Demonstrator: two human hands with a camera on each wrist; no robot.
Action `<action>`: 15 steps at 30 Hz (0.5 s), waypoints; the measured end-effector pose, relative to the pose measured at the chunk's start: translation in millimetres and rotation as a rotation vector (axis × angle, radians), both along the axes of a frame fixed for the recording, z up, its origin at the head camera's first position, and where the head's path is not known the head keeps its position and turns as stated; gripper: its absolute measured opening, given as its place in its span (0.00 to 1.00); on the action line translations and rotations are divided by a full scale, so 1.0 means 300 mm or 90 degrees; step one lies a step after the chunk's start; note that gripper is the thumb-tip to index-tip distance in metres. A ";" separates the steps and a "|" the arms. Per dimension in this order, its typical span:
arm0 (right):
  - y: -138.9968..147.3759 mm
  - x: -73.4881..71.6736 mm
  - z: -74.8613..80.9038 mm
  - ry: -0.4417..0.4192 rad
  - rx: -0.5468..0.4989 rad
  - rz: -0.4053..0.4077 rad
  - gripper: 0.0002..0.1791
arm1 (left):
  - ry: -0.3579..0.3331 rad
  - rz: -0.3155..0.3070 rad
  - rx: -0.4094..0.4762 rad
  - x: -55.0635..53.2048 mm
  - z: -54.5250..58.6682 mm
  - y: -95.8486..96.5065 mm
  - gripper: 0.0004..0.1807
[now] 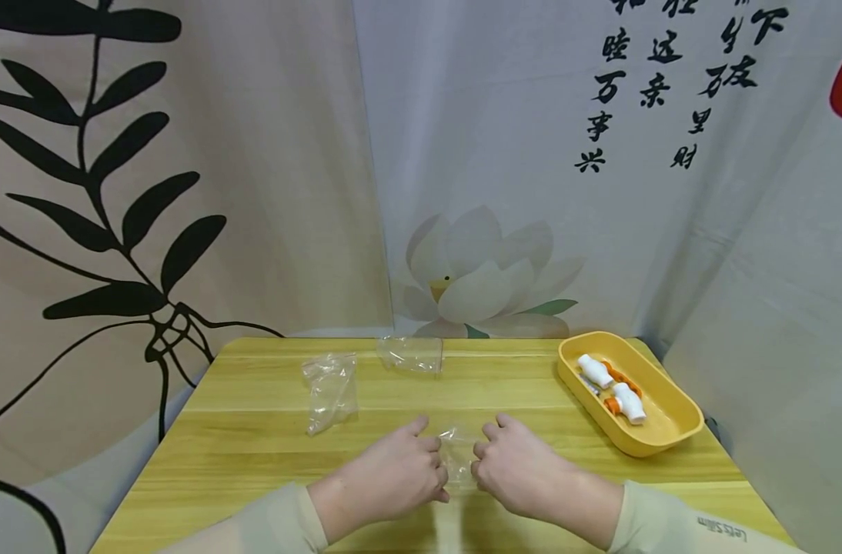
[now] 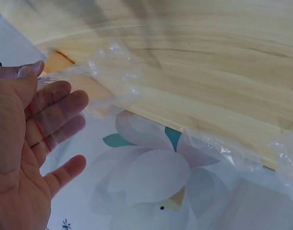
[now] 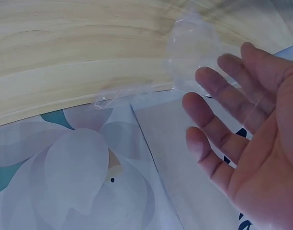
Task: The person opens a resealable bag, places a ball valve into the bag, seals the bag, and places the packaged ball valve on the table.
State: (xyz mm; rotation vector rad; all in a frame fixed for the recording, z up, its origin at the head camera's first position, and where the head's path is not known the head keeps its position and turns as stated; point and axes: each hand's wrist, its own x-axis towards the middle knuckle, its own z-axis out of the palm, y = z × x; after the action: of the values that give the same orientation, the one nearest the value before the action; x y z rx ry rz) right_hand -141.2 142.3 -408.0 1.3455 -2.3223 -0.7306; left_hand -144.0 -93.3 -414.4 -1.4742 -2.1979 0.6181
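Between my two hands, low over the middle of the table, is a clear zip bag (image 1: 456, 458). My left hand (image 1: 396, 473) pinches it between thumb and index finger. The other fingers are spread behind the film, and the bag's red seal line (image 2: 39, 128) crosses them in the left wrist view. Crumpled film of the zip bag (image 2: 110, 72) sticks out past the fingertips. On the bag's right side, my right hand (image 1: 521, 469) has loosely bent, separated fingers (image 3: 216, 122), with nothing gripped between them.
Two more clear bags lie farther back: a crumpled bag (image 1: 331, 391) at left and a flatter bag (image 1: 412, 354) by the far edge. A yellow tray (image 1: 659, 435) at the right holds white and orange plastic parts (image 1: 629, 402). A printed curtain (image 1: 289, 154) hangs behind the table.
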 end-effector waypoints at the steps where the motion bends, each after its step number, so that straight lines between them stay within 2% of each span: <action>1: 0.002 -0.002 0.000 0.000 -0.005 0.005 0.12 | 0.004 -0.008 0.006 -0.001 0.000 -0.002 0.20; 7: 0.014 -0.014 -0.009 0.000 -0.047 0.044 0.19 | 0.025 -0.060 0.042 -0.006 0.000 -0.014 0.19; 11: 0.025 -0.026 -0.017 0.020 -0.086 0.102 0.21 | 0.027 -0.093 0.075 -0.010 -0.007 -0.029 0.17; 15: 0.035 -0.039 -0.025 0.019 -0.100 0.144 0.23 | 0.025 -0.107 0.093 -0.014 -0.015 -0.036 0.15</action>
State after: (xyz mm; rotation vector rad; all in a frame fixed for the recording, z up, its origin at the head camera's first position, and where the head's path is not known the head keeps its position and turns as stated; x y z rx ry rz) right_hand -152.8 152.7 -415.5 1.4817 -2.1114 -0.4836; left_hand -148.3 -104.2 -418.8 -1.5368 -2.0168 0.4189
